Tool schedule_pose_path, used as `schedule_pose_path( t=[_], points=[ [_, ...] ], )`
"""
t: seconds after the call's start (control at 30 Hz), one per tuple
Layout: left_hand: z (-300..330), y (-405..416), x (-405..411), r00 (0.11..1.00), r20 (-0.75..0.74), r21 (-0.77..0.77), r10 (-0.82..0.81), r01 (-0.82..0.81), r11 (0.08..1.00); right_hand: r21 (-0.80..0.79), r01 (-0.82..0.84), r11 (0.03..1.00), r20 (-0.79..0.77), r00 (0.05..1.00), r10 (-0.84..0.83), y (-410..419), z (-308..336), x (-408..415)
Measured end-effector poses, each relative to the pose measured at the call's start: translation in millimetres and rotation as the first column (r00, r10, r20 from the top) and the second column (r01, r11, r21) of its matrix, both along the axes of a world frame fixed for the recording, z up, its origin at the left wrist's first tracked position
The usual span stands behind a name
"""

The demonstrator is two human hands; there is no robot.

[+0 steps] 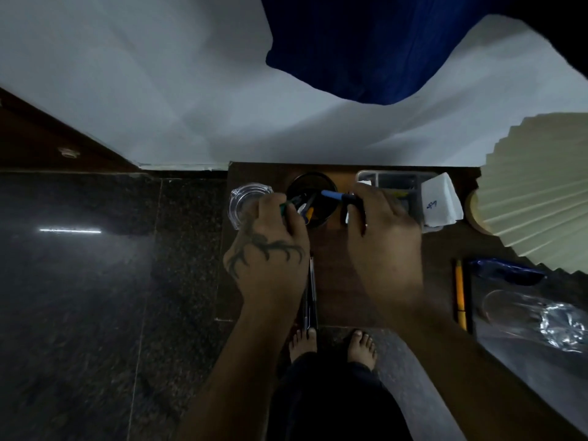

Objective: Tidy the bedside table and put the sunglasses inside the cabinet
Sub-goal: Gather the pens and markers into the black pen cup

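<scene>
The light is dim, so much of the bedside table [331, 281] is hard to read. The left hand [267, 249] is curled around a thin green pen [286, 204] at the rim of a dark round cup [313, 198] that holds several pens; its fingertips are hidden behind the knuckles. The right hand [381, 237] pinches a blue-tipped pen [340, 196], held level over the cup, its back end covered by the fingers. A clear glass ashtray [248, 202] sits just left of the cup, partly behind the left hand. A grey divided tray [391, 179] lies right of the cup, half hidden by the right hand and by a white folded paper [440, 202] with small blue handwriting too blurred to read. A pleated lampshade [537, 192] cuts off the table's right side. Below it lie a yellow pencil [460, 294], a blue object that may be the sunglasses [506, 270], and crumpled clear plastic [541, 319]. Two thin metal sticks [311, 294] run under the left wrist.
</scene>
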State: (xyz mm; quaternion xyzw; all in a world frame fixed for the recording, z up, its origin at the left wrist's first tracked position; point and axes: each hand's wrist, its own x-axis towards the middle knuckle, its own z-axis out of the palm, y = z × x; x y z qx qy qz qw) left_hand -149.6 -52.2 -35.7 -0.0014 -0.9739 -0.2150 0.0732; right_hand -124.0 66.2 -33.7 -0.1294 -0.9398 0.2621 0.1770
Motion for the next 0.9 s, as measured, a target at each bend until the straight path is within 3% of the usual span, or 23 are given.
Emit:
schedule_pose_path(
  t=[0.13,0.43,0.77,0.9],
  points=[
    [-31,-1,-16,0.998,0.021,-0.027,-0.059,0.060,0.998,0.165,-0.042,0.985,0.125,0.992,0.021,-6,-15,-12],
    [-61,0,-27,0.995,0.010,-0.088,-0.098,0.099,0.991,0.263,-0.101,0.959,0.266,0.964,0.028,-13,-43,-20],
    [-58,-9,-20,0.995,-0.005,-0.106,-0.099,0.098,0.990,0.164,-0.113,0.980,0.214,0.974,0.077,-12,-52,-8],
    [-44,-25,13,0.984,0.177,-0.073,0.006,0.007,0.997,0.140,-0.062,0.988,0.110,0.993,0.047,-8,-42,10]
  ],
)
